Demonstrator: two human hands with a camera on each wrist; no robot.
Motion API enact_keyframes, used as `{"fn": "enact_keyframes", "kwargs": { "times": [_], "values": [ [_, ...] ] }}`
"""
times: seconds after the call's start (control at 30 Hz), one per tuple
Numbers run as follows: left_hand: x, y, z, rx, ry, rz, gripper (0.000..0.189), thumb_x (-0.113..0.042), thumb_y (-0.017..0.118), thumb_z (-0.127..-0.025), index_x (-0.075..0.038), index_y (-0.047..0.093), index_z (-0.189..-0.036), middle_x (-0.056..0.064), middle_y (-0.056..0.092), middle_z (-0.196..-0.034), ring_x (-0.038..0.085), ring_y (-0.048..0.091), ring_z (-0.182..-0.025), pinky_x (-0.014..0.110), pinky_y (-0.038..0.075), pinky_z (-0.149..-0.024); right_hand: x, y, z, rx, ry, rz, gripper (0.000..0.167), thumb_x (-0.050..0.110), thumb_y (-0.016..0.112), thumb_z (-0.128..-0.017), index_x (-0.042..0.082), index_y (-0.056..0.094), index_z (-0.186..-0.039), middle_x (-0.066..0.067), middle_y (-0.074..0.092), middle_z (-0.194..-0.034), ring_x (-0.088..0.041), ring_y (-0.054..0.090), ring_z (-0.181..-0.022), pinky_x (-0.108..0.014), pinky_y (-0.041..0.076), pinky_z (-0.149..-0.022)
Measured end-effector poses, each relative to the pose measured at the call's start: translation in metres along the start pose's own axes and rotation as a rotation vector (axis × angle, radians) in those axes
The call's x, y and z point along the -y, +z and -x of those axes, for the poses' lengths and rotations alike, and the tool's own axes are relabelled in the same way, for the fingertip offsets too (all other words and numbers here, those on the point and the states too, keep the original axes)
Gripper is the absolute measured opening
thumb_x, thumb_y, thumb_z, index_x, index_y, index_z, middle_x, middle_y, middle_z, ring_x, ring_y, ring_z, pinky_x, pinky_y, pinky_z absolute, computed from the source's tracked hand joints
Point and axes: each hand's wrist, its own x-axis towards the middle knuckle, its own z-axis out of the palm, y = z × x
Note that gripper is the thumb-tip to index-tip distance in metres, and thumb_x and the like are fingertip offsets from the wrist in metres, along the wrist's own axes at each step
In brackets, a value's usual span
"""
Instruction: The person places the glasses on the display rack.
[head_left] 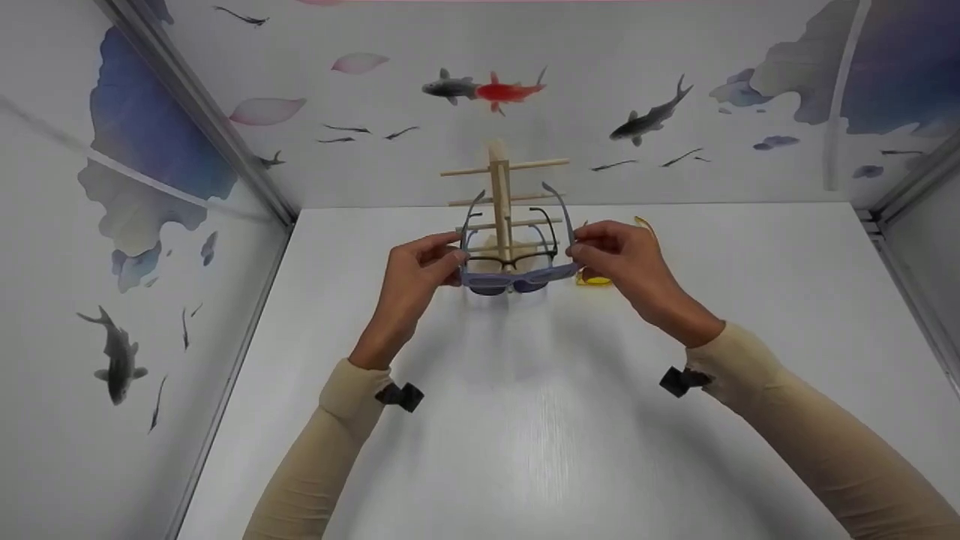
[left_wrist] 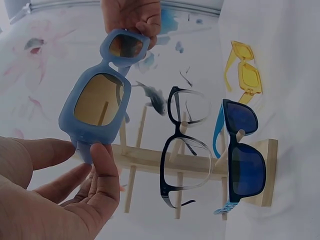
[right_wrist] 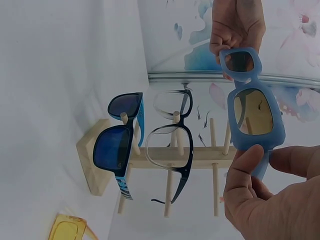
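Observation:
Light-blue sunglasses (left_wrist: 70, 115) with thick frames are held up by both hands in front of a wooden glasses rack (head_left: 499, 195). My left hand (head_left: 424, 274) pinches one side of them at the hinge, thumb against fingers. At the opposite hinge, my right hand (head_left: 622, 262) pinches the other side. The temples point toward the rack. Below them on the rack hang black-and-clear eyeglasses (left_wrist: 165, 170) and, on the lowest level, dark-blue-lensed sunglasses (right_wrist: 112, 150) with patterned blue temples. In the head view the held pair overlaps both.
Yellow glasses (head_left: 595, 281) lie on the white table (head_left: 525, 450), right of the rack and partly behind my right hand. The rack's upper pegs (head_left: 540, 163) stick out to both sides. A painted wall (head_left: 360, 150) stands behind the rack, with another panel (head_left: 45, 247) at left.

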Motion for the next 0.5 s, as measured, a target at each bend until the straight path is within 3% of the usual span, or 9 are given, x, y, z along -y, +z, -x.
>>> {"fn": "enact_keyframes", "kwargs": {
  "times": [0.17,0.3,0.5],
  "values": [
    [0.001,-0.002,-0.006,0.009,0.015,-0.003,0.036,-0.009,0.070,-0.108,0.001,0.071,-0.143,0.023,0.076,-0.120,0.025,0.076,-0.094,0.030,0.066,-0.086,0.001,0.000,-0.006,0.000,0.017,0.005,0.035,0.014,0.072,-0.108,-0.006,0.067,-0.136,-0.022,0.071,-0.122,-0.022,0.075,-0.094,-0.027,0.065,-0.086],
    [0.000,-0.005,-0.010,0.000,0.025,0.001,0.036,-0.009,0.071,-0.108,0.003,0.071,-0.142,0.021,0.077,-0.116,0.025,0.076,-0.092,0.030,0.065,-0.084,0.003,0.001,-0.013,-0.009,0.027,0.000,0.036,0.015,0.073,-0.107,-0.006,0.068,-0.136,-0.023,0.072,-0.121,-0.018,0.075,-0.090,-0.028,0.066,-0.086],
    [-0.003,-0.006,-0.017,-0.010,0.020,-0.012,0.034,-0.010,0.072,-0.108,0.000,0.073,-0.141,0.020,0.076,-0.116,0.025,0.076,-0.091,0.030,0.066,-0.084,0.004,-0.001,-0.022,-0.008,0.059,0.000,0.037,0.017,0.072,-0.108,-0.004,0.067,-0.137,-0.020,0.070,-0.123,-0.021,0.075,-0.095,-0.028,0.065,-0.089]
  ]
}}
